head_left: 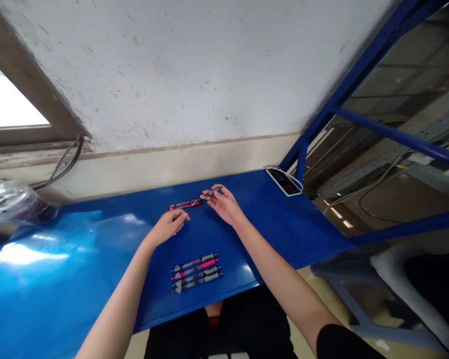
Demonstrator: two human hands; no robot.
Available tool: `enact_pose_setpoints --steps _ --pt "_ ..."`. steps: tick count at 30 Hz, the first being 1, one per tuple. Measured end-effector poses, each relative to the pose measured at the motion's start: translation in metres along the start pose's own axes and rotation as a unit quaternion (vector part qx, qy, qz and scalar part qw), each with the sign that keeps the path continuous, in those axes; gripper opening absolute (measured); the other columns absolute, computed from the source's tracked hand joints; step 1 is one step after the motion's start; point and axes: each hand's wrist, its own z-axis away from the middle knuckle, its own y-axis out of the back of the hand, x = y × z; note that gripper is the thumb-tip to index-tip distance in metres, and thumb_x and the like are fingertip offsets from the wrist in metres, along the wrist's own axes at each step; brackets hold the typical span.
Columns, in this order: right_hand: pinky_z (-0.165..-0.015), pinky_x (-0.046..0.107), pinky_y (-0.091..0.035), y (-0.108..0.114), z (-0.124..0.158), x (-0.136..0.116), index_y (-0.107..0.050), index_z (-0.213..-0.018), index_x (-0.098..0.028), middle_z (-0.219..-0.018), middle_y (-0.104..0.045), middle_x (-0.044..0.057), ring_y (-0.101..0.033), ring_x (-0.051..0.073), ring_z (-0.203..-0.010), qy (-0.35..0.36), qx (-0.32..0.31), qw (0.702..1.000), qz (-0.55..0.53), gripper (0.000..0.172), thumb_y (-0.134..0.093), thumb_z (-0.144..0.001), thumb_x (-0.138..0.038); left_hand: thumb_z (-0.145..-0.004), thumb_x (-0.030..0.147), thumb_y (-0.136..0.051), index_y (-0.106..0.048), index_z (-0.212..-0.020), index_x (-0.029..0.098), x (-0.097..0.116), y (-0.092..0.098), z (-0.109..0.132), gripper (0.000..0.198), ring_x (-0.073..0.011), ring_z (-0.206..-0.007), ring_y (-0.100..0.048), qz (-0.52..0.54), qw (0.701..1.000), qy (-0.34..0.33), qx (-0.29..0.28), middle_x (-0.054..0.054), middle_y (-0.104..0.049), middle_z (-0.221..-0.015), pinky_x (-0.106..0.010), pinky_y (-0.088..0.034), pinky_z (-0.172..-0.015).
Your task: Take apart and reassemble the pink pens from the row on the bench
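Observation:
My left hand (172, 223) is closed, pinching a thin rod that looks like a pen refill (193, 203). It points up to the right, toward my right hand (224, 203). Between the fingers of that hand is a dark grey pen barrel (214, 191), slanted the same way. Whether the rod's tip touches the barrel is too small to tell. Just behind my left hand, a few red and dark pens (183, 205) lie on the blue table (209, 234). Nearer the front edge lies a row of several pens (196, 271), one with a pink grip.
A phone with a white cable (284, 181) rests at the table's back right. Clear plastic wrapping (15, 202) is at the far left. A blue metal frame (333, 107) rises on the right, with a grey stool (355, 299) below. The wall (209, 75) bounds the back.

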Motion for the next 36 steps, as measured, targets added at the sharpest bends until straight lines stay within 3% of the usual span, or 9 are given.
enact_pose_setpoints --steps 11,21,36 --pt "-0.073 0.024 -0.057 -0.004 0.001 -0.002 -0.056 -0.098 -0.023 -0.1 -0.076 0.005 -0.074 0.019 -0.095 -0.021 0.009 1.0 -0.013 0.023 -0.074 -0.085 -0.027 -0.082 0.055 -0.063 -0.066 -0.085 0.016 0.008 0.0 0.004 0.039 -0.0131 -0.056 -0.053 -0.048 0.998 -0.044 -0.01 0.0 -0.058 -0.06 -0.022 -0.039 -0.05" --pt "-0.073 0.025 -0.057 -0.013 0.006 -0.001 -0.058 -0.095 -0.023 -0.099 -0.077 0.005 -0.074 0.018 -0.091 -0.013 -0.036 0.999 0.029 0.027 -0.078 -0.082 -0.034 -0.085 0.057 -0.057 -0.071 -0.089 0.014 0.005 0.003 0.001 0.046 -0.0135 -0.051 -0.051 -0.096 0.994 -0.039 0.042 -0.001 -0.058 -0.057 -0.023 -0.037 -0.047" --pt "-0.074 0.026 -0.058 -0.016 0.006 0.007 -0.06 -0.096 -0.022 -0.096 -0.076 0.006 -0.074 0.018 -0.09 -0.013 -0.055 0.996 0.065 0.026 -0.077 -0.082 -0.036 -0.088 0.056 -0.053 -0.072 -0.091 0.015 -0.003 0.0 -0.003 0.045 -0.0146 -0.052 -0.053 -0.109 0.992 -0.048 0.043 0.0 -0.059 -0.057 -0.023 -0.038 -0.049"
